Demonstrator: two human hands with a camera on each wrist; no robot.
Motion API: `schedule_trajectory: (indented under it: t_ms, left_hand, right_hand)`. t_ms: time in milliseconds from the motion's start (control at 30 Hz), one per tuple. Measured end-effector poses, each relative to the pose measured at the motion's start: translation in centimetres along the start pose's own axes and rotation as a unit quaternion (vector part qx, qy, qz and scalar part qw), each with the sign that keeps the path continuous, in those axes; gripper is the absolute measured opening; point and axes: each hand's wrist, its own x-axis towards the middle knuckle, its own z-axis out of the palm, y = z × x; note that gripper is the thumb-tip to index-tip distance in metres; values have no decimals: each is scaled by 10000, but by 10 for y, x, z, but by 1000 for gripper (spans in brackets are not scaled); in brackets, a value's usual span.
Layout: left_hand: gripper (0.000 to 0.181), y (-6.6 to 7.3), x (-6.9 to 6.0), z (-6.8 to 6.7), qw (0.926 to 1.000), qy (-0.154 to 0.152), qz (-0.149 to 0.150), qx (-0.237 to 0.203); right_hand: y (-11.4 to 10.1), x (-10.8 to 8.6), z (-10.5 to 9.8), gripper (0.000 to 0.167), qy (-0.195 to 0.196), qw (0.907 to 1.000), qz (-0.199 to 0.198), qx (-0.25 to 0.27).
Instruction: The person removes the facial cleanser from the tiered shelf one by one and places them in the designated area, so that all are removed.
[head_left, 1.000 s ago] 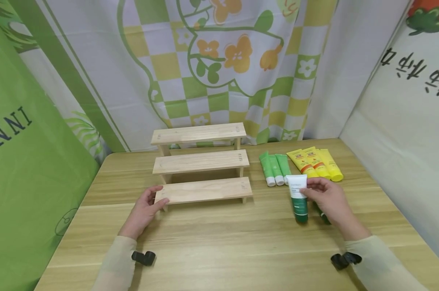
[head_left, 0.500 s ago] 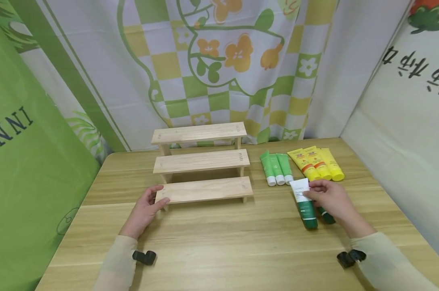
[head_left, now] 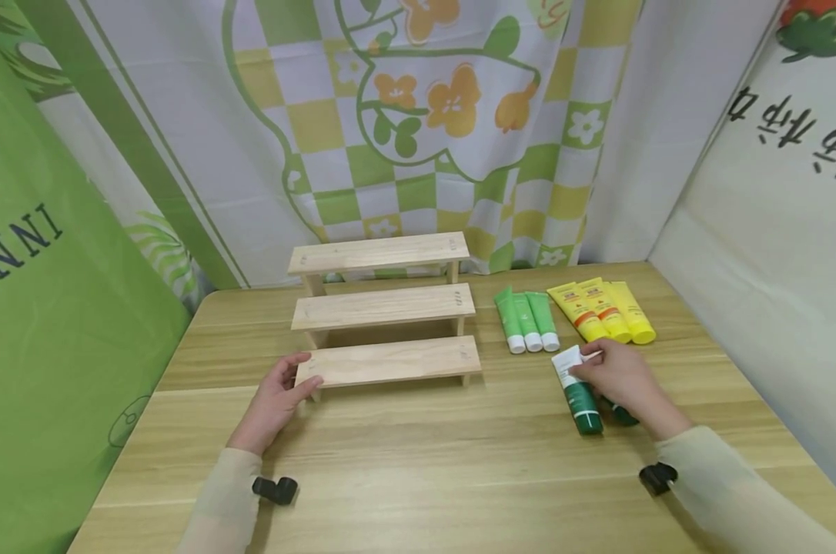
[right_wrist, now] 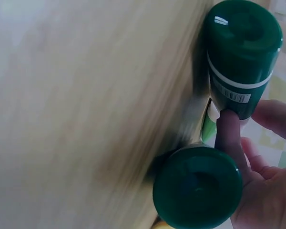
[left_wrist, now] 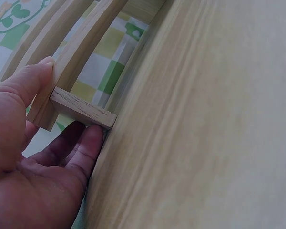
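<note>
At its left end, the lowest step of a three-tier wooden display stand [head_left: 390,362] is gripped by my left hand [head_left: 274,400]. The left wrist view shows the thumb over the board [left_wrist: 69,62] and fingers against the short leg [left_wrist: 83,109]. My right hand [head_left: 622,378] pinches a white and dark green squeeze tube [head_left: 580,398] near its white end, thumb on top and a finger beneath. Its green cap end [right_wrist: 243,52] points toward me. Under that hand lies a second tube [head_left: 622,414] of the same kind, mostly hidden; its cap [right_wrist: 198,191] shows in the right wrist view.
Several light green tubes [head_left: 526,319] with white caps lie right of the stand. Beside them, several yellow tubes [head_left: 601,312] lie near the back right of the wooden table [head_left: 418,477]. A patterned curtain [head_left: 418,177] hangs behind the table.
My right hand has brought the white and green tube down and slightly toward me, turning it from upright to slanted beside the second tube. The left hand has stayed on the stand.
</note>
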Motion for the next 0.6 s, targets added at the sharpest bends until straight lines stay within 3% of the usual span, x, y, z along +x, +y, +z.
schedule_trajectory:
  t_ms: [200, 367, 600]
  left_hand:
    - [73, 3, -2, -3, 10000, -22, 42, 56]
    - [71, 7, -4, -4, 9999, -41, -16, 136]
    - [73, 14, -6, -11, 9982, -133, 36, 576]
  right_hand:
    - [-1, 4, 1, 49, 113, 9995, -9, -306]
    - [-3, 0, -2, 45, 191, 9996, -4, -208]
    - [-8, -6, -5, 39, 468, 9987, -163, -99]
